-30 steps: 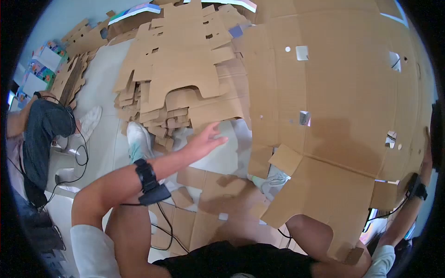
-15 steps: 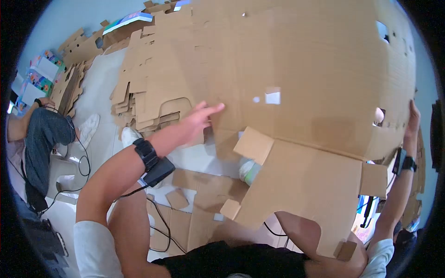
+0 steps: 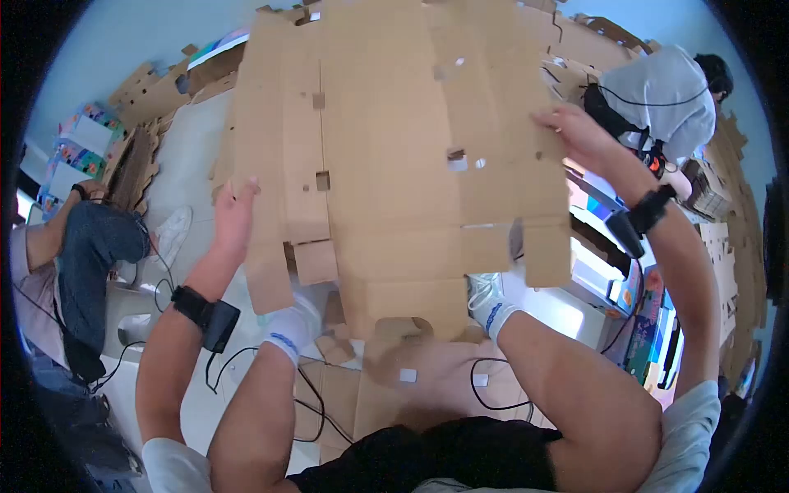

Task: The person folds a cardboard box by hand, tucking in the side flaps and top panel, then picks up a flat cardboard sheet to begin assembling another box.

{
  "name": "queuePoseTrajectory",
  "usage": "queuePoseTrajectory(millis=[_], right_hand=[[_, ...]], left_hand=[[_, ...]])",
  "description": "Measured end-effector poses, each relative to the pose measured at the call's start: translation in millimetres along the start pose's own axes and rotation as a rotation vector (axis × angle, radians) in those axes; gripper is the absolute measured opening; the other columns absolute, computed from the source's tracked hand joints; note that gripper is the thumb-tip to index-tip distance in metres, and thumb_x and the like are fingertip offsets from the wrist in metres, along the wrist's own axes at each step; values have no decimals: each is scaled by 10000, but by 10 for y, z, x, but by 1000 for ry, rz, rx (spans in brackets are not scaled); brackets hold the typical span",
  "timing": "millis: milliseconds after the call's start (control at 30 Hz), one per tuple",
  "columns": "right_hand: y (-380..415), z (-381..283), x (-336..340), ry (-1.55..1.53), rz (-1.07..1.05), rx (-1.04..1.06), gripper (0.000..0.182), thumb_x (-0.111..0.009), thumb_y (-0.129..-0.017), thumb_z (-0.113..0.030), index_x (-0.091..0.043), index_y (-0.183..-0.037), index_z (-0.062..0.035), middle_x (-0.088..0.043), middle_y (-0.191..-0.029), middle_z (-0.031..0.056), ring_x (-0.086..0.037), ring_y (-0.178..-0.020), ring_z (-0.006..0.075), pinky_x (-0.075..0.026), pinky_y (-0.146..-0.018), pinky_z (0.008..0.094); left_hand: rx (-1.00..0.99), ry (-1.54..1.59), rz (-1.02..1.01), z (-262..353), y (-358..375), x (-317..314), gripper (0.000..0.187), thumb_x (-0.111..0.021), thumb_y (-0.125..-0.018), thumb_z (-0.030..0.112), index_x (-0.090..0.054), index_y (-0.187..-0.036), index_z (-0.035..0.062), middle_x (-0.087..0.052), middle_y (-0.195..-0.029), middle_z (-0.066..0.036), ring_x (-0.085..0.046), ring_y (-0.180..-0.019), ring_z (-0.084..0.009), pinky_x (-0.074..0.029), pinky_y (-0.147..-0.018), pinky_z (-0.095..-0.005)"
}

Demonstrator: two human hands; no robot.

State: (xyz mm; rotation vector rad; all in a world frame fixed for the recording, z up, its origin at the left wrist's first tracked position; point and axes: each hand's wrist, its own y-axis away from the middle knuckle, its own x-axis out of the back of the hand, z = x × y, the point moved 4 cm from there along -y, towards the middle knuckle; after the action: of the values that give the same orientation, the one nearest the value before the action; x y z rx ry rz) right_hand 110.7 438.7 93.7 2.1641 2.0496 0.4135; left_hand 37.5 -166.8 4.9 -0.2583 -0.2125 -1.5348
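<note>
A large brown cardboard sheet [image 3: 386, 164], with slots, small holes and flaps, is held up in front of me between both hands. My left hand [image 3: 236, 215] grips its left edge, thumb on the near face and the other fingers partly hidden. At the right edge, my right hand [image 3: 575, 135] is closed on the sheet, higher up than the left. Near the sheet's bottom edge is a curved cut-out [image 3: 403, 322]. Small flaps [image 3: 316, 262] hang at its lower left.
A seated person's leg [image 3: 99, 246] is at the left. Another person in a light shirt [image 3: 657, 94] bends over at the upper right. Cardboard pieces [image 3: 325, 394] and black cables lie on the floor. Colourful boxes [image 3: 645, 329] stand at the right.
The sheet has turned and shifted left, its lower flap now hanging differently. My left hand, open before, has taken hold of the left edge. My right hand has moved left and up.
</note>
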Motion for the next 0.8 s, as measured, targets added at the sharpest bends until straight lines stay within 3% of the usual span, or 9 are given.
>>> queuePoseTrajectory(millis=[100, 200, 300, 400, 467, 500, 600, 700, 800], right_hand=[[-224, 86, -584, 107, 79, -17, 467, -664, -1053, -196, -535, -1463, -14, -728, -1206, 118, -729, -1043, 188, -617, -909, 384], [-314, -20, -793, 436, 322, 102, 620, -741, -977, -190, -473, -1508, -17, -738, -1177, 171, -746, -995, 287, -621, -843, 436], [-563, 209, -622, 1034, 337, 126, 733, -758, -948, -225, -400, -1556, -29, -618, -1352, 262, -684, -1167, 417, -570, -995, 516], [-334, 691, -724, 1336, 277, 505, 745, -811, -885, -185, -447, -1508, 0, -545, -1394, 305, -604, -1230, 497, -540, -1025, 512], [-229, 1026, -909, 1408, 8, 387, 717, -811, -889, -202, -438, -1474, -20, -479, -1443, 319, -532, -1324, 518, -468, -1119, 577], [-115, 1152, -1050, 1373, -38, 360, 694, -812, -879, -190, -451, -1445, -14, -488, -1416, 309, -527, -1323, 508, -474, -1107, 569], [67, 1324, -1402, 1337, -116, 348, 632, -816, -851, -157, -485, -1366, 1, -513, -1332, 277, -518, -1307, 481, -487, -1077, 549], [50, 1405, -1508, 1360, -114, 427, 600, -812, -831, -140, -500, -1322, 5, -531, -1270, 249, -521, -1264, 461, -485, -1066, 538], [102, 1460, -1548, 1220, -175, 471, 604, -803, -833, -143, -501, -1335, 3, -533, -1270, 248, -512, -1253, 460, -472, -1085, 527]], left_hand=[[3, 0, 62, -173, 137, 38, 283, -613, -1103, 254, -625, -1272, 28, -681, -1153, -48, -613, -1104, -164, -489, -1004, -359], [-56, -55, 110, -496, -38, 161, 304, -611, -1098, 219, -616, -1328, 20, -698, -1144, -83, -631, -1086, -194, -487, -999, -372], [-50, -207, 127, -656, -288, 268, 367, -644, -1044, 140, -596, -1385, 11, -669, -1244, -137, -623, -1151, -266, -490, -1000, -399], [-452, -922, 498, -287, -96, 184, 427, -667, -969, 78, -586, -1381, 6, -601, -1312, -161, -578, -1221, -339, -509, -984, -428], [-617, -1110, 160, -378, -5, 57, 459, -671, -940, 66, -579, -1386, 11, -565, -1321, -158, -547, -1243, -360, -517, -975, -447], [-690, -1193, -20, -460, 96, 10, 475, -673, -925, 60, -576, -1388, 14, -547, -1326, -157, -532, -1254, -370, -521, -970, -457], [-493, -1011, -254, -453, 421, -241, 396, -679, -935, 84, -605, -1320, 29, -573, -1244, -150, -554, -1233, -366, -527, -979, -464], [-394, -1067, -323, -379, 501, -291, 310, -690, -961, 140, -618, -1242, 32, -595, -1219, -139, -585, -1188, -354, -540, -970, -463], [-458, -989, -332, -381, 651, -402, 222, -688, -987, 187, -639, -1134, 28, -622, -1178, -135, -618, -1151, -345, -562, -931, -465]])
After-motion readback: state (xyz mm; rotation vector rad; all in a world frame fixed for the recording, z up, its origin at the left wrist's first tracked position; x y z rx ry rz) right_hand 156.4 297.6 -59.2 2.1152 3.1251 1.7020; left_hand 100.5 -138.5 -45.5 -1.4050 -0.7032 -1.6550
